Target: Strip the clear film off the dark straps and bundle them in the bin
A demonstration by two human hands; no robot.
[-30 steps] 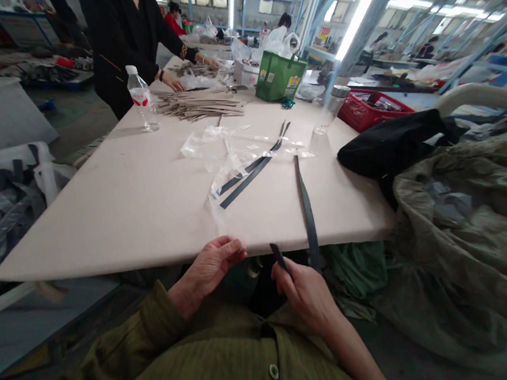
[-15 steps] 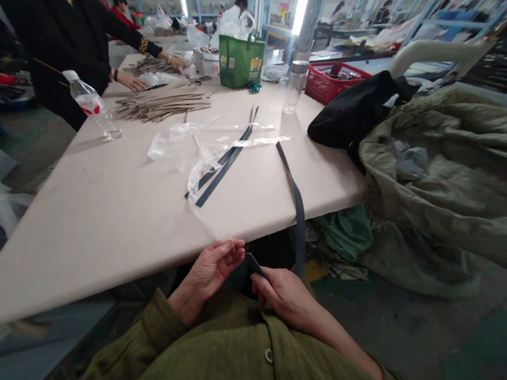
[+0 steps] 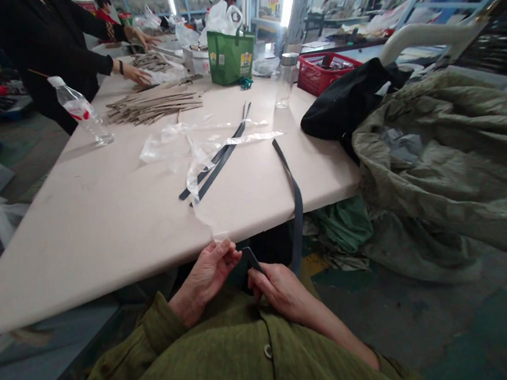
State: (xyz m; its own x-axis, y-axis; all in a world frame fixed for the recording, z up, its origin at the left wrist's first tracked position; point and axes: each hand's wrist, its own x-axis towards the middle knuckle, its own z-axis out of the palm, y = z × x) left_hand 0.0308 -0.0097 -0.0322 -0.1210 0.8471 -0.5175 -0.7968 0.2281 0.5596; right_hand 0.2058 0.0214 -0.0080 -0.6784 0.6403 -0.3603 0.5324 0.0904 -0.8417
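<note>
My right hand (image 3: 279,287) grips one end of a long dark strap (image 3: 295,198) that runs up over the table's near edge onto the beige table (image 3: 107,215). My left hand (image 3: 210,269) pinches the end of a thin clear plastic sleeve (image 3: 200,171) just below the table edge, close beside the strap's tip. The sleeve trails up the table among other clear plastic. Two more dark straps (image 3: 221,155) lie on the table, partly under the plastic.
A person in black stands at the far left by a pile of tan card strips (image 3: 153,104). A water bottle (image 3: 81,110), glass jar (image 3: 286,80), green bag (image 3: 229,57), red basket (image 3: 327,73), black bag (image 3: 345,102) and a big olive sack (image 3: 450,165) surround the table.
The view swung right and down. My hands came closer together, the strap's tip nearing my left fingers, which now hold the clear sleeve's end. The person in black reached farther back.
</note>
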